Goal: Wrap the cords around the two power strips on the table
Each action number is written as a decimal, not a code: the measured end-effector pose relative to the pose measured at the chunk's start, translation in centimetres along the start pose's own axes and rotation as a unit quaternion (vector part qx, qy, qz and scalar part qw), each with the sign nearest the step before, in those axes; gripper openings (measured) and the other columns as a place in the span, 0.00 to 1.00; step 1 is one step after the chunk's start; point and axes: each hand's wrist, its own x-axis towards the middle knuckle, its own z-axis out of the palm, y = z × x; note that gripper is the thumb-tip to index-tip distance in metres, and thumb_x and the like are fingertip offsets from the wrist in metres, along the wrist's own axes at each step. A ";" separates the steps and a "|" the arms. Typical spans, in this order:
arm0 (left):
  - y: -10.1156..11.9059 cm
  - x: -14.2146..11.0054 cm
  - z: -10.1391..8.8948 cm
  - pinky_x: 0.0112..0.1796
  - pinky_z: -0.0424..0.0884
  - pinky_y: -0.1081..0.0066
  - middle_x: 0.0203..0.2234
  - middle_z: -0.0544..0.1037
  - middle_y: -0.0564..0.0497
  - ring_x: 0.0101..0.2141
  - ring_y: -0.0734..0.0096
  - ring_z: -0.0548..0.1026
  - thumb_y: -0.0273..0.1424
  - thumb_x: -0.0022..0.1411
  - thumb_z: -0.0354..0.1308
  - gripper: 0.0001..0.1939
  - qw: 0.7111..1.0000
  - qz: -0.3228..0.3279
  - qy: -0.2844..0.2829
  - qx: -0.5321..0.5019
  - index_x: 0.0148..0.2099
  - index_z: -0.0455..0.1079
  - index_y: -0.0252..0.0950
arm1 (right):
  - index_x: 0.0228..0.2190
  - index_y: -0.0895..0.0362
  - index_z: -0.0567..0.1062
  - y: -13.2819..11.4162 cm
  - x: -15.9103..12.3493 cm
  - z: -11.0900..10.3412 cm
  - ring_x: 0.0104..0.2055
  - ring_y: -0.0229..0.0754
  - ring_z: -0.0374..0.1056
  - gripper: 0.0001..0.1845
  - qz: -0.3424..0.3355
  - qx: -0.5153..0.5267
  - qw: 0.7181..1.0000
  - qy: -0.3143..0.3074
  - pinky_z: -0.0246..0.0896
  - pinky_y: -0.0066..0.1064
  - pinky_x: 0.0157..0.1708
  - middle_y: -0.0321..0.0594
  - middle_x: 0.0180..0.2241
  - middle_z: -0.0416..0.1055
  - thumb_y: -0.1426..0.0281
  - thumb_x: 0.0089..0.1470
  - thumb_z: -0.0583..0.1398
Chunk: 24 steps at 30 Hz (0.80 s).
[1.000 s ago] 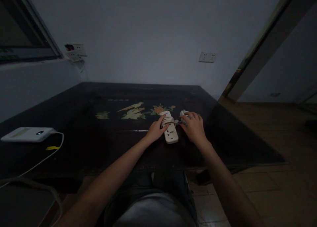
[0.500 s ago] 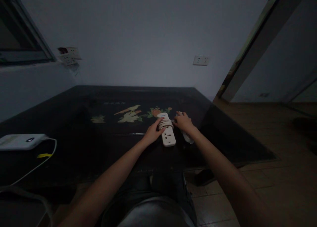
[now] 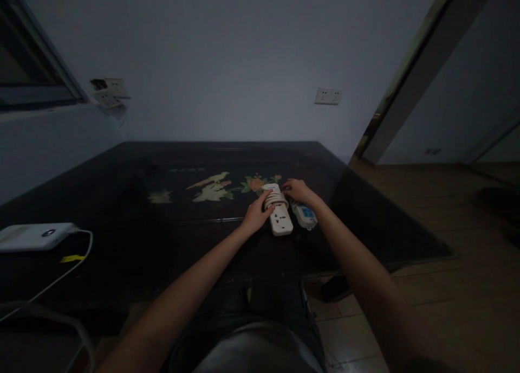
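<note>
A white power strip (image 3: 282,221) lies on the dark table with its own cord (image 3: 276,200) wound round its upper half. My left hand (image 3: 257,214) is closed on its left side, the fingers and thumb over the wound cord. Just right of the strip, my right hand (image 3: 298,190) has its fingers bent together near the cord's right side; what they hold, if anything, is too dim to make out. Below that hand sits a second power strip (image 3: 305,216) with blue sockets, partly covered by the hand and wrist.
A white power bank (image 3: 38,236) with a cable (image 3: 60,278) lies at the table's left, near a yellow tag (image 3: 72,258). The black table (image 3: 195,248) bears a painted bird and flowers. Wall sockets (image 3: 328,96) are behind it.
The corded strip and my left hand have shifted slightly right. My right hand has moved up and a little left, uncovering more of the blue-socketed strip.
</note>
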 end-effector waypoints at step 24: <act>-0.4 0.4 -1.9 0.49 0.66 0.60 0.49 0.73 0.43 0.46 0.61 0.73 0.40 0.60 0.55 0.27 0.991 -0.087 0.075 -0.064 0.60 0.61 0.40 | 0.44 0.59 0.73 2.7 -8.0 1.0 0.53 0.48 0.62 0.17 0.030 0.243 0.916 0.317 0.55 0.42 0.53 0.50 0.48 0.69 0.68 0.54 0.53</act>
